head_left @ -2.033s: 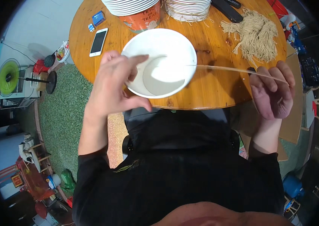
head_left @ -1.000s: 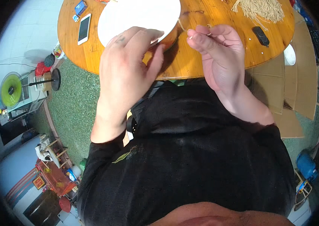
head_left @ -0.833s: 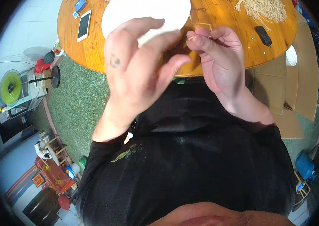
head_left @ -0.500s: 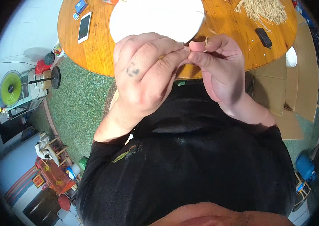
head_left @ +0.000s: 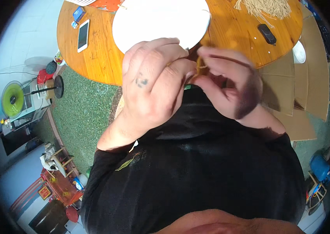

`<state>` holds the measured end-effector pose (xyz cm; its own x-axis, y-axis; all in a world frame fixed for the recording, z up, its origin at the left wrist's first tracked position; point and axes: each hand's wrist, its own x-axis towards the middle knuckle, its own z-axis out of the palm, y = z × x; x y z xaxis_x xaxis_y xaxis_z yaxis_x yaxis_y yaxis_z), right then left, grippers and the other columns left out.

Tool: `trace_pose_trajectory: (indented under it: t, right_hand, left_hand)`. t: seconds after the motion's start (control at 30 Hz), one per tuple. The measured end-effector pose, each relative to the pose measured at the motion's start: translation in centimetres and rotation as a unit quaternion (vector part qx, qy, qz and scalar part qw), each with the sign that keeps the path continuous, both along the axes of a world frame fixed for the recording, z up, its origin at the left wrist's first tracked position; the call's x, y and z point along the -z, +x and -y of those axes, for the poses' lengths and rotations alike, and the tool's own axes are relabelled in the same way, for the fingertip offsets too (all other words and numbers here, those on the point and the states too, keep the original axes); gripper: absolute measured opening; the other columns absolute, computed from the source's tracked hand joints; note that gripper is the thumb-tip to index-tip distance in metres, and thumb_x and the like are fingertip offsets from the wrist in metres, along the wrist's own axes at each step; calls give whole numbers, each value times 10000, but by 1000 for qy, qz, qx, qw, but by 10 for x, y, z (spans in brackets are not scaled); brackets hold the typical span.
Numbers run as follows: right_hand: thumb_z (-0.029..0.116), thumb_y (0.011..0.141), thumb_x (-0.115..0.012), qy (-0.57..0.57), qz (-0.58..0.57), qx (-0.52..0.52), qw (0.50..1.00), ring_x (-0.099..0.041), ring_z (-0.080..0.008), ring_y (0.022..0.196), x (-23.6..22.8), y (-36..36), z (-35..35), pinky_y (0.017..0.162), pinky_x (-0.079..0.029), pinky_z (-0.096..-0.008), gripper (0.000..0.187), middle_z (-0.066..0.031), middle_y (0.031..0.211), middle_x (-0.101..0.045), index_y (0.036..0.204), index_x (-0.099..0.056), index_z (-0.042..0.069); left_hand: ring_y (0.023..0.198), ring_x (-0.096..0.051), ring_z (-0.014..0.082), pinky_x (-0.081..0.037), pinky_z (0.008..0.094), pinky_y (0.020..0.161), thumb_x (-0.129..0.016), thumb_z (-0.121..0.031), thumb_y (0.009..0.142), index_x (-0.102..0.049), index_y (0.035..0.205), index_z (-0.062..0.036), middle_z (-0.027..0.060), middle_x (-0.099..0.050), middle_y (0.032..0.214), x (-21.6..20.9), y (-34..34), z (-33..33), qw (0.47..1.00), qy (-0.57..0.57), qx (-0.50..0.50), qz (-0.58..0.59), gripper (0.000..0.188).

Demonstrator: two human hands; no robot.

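Observation:
Over the table's near edge, my left hand (head_left: pixel 151 84) is closed, thumb and bent fingers pinched together at a short tan cord (head_left: pixel 201 66). The cord stands up from the fingertips in a small loop, and its lower part is hidden by the hand. Just to the right is my right hand (head_left: pixel 231 80), smeared by motion. Its thumb and fingers are spread apart around the cord, and I see no grip on it. Behind the hands lies a round white board or plate (head_left: pixel 161 23). At the far right of the table is a pile of similar beige cords (head_left: pixel 268 7).
The round wooden table (head_left: pixel 98 62) also bears a white phone (head_left: pixel 83 35), a small blue box (head_left: pixel 78 15) and a black oval device (head_left: pixel 266 34). Cardboard sheets (head_left: pixel 278 89) lie at right near a white bowl (head_left: pixel 299 52). A green fan (head_left: pixel 13 99) stands at left.
My right hand has opened from its pinch and shifted slightly right and down. My left hand keeps its pinch. The table has slid a little up and left in the view.

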<state>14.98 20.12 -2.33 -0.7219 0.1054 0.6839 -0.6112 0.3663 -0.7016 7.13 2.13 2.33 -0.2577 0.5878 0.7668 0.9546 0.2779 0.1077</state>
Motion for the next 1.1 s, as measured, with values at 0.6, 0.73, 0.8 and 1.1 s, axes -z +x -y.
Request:
trace_pose_trajectory:
  t: [0.6,0.73,0.8,1.1]
  right_hand:
    - [-29,981,-661,-97,65,80,990,-676,-109,933,14,-24,-18,867,-532,-228,79,-68,1038,-692,1060,-652,-29]
    - [-51,876,-713,-178,154,134,963,-614,-136,765,-23,-20,-4,692,-482,-256,111,-83,843,-635,918,-615,-20]
    - [-49,907,-685,-193,133,96,968,-615,-142,801,-24,-19,-2,716,-483,-263,79,-98,860,-628,912,-606,-39]
    - [-34,911,-690,-191,-179,-12,965,-615,-134,755,20,-49,-8,716,-485,-260,90,-81,839,-637,875,-607,-29]
  left_hand:
    - [911,-696,211,-579,305,725,-821,14,824,-665,1121,8,110,-686,1048,-17,-11,-19,991,-54,-45,111,336]
    - [861,-674,314,-539,365,763,-765,7,814,-650,1068,55,184,-657,954,-62,2,-46,953,-124,-120,248,283]
    - [888,-701,258,-550,338,789,-799,-45,828,-661,1097,68,166,-680,982,-66,-3,-43,922,-121,-101,354,323]
    - [891,-685,153,-541,277,791,-592,84,980,-675,1107,44,105,-689,982,-85,-6,-51,872,-165,-142,439,157]
